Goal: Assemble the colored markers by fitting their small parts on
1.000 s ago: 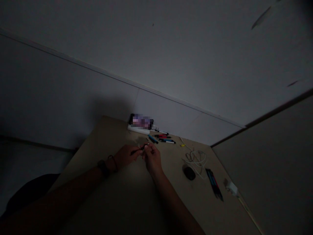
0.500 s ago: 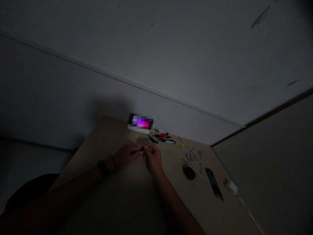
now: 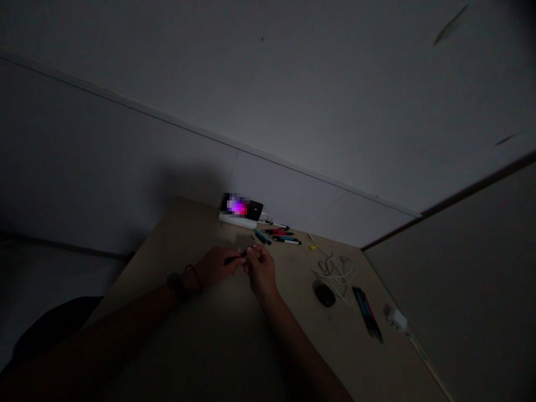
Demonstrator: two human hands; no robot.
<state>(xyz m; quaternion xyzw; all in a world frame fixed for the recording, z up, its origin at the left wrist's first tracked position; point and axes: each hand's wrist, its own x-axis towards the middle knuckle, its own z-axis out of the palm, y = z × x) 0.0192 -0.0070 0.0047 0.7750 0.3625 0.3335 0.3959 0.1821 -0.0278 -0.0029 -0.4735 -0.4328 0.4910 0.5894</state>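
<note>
Both hands meet over the table in dim light, around a slim dark pen (image 3: 233, 259). My left hand (image 3: 215, 263) is closed on the pen's dark end. At the other end, my right hand (image 3: 260, 268) pinches the pen between thumb and fingers, and a small pale tip shows above the thumb. Fingers hide much of the pen's middle. Just beyond the hands lie several loose pens (image 3: 280, 235) in blue, red, white and black. A tiny dark piece (image 3: 252, 237) lies near them.
A phone (image 3: 243, 207) with a lit screen leans on a white stand (image 3: 237, 221) by the wall. On the right are a coiled white cable (image 3: 335, 272), a black mouse (image 3: 324, 294), a bundle of pens (image 3: 368, 314) and a white plug (image 3: 396, 319).
The hands stay together on the pen with only a slight shift of the fingers. Less red shows on the pen between them. The view has moved very slightly.
</note>
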